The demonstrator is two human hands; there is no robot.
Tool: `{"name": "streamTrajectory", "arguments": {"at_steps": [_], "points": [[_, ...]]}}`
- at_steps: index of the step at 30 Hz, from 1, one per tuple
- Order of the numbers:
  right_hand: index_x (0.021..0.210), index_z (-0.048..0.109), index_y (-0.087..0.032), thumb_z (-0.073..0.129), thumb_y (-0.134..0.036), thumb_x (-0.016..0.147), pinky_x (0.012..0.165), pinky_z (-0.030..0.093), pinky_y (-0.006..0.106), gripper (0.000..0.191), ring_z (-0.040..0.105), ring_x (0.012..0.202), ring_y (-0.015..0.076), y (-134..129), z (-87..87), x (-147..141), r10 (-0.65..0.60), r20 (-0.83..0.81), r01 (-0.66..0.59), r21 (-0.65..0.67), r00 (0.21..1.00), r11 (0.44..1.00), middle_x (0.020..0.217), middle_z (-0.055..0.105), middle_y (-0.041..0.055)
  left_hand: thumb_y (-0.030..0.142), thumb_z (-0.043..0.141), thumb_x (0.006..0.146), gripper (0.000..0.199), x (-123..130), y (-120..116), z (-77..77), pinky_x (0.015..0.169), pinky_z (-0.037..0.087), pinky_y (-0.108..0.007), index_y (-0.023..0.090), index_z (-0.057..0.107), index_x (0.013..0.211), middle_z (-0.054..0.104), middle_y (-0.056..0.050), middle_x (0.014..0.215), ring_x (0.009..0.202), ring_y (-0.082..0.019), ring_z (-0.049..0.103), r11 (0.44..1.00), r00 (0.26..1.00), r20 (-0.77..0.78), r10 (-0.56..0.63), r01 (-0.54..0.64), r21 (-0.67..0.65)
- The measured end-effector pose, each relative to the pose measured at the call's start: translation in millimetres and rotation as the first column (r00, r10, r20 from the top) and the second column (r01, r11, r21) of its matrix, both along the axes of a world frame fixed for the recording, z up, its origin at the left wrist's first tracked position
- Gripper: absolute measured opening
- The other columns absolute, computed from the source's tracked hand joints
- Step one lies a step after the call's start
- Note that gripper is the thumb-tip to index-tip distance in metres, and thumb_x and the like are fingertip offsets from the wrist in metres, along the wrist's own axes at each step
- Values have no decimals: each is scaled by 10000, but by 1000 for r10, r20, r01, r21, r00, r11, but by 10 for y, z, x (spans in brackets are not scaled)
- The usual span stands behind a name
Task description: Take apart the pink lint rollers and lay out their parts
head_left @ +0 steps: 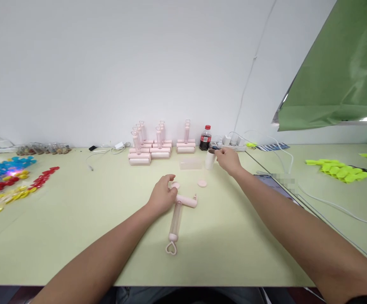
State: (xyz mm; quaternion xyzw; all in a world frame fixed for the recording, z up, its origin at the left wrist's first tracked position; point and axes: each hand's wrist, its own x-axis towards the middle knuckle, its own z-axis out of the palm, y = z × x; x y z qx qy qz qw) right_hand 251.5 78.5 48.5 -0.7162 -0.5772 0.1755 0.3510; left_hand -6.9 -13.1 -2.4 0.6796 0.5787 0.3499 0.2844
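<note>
A pale pink lint roller frame (pixel 187 201) lies on the table with its clear handle (pixel 175 219) and heart-shaped end loop towards me. My left hand (pixel 163 195) grips the frame's left end, thumb and fingers around a round pink end piece (pixel 175 185). Farther off, my right hand (pixel 228 160) is closed on the upper edge of an upright white sticky-paper roll (pixel 210 161) with a brown core. A loose round pink cap (pixel 202 183) lies between my hands. Behind it sits a translucent pink cover (pixel 191 164).
Several assembled pink lint rollers (pixel 140 157) stand along the wall beside a cola bottle (pixel 205 138). Cables and a power strip (pixel 238 147) are at the back right. A phone (pixel 273 185) lies near my right forearm. Colourful pieces (pixel 45 177) are at left, yellow-green ones (pixel 343 170) at right.
</note>
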Motion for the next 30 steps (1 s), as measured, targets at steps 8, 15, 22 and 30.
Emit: {"name": "streamTrajectory", "arguments": {"at_steps": [8,15,22,30], "points": [[1150,618,-170,480,-121,835,668,370,267,347,599,821,208,-688,-457,-357,437,239,-426,-100,867,899,915,698,87,203,493,798,455,-16,-45,57,944,466,-336,175,624,1233,647,-82,1278,1116,-254,613,994,982,-178,-66,48,-101],[1254,641,-238,441,-5,776,770,391,252,569,584,932,194,-569,-398,-487,667,303,-638,-200,681,743,1040,674,70,183,474,784,541,4,16,14,985,451,-287,184,597,1311,592,-39,1369,1189,-228,591,968,960,-131,-247,237,-85],[1254,665,-282,510,-23,743,701,376,249,593,589,879,216,-467,-283,-624,720,476,-634,-362,505,683,992,613,103,184,482,774,505,1,15,-6,934,479,-311,201,622,1259,628,-41,1319,1095,-235,634,972,968,-99,-231,226,-58],[1258,656,-217,483,-69,816,770,427,300,497,608,914,254,-330,-305,-586,633,557,-569,-314,538,760,1085,614,153,197,509,779,459,13,-5,3,913,483,-314,182,648,1217,666,-70,1255,1072,-249,642,979,975,-98,-199,193,-69]]}}
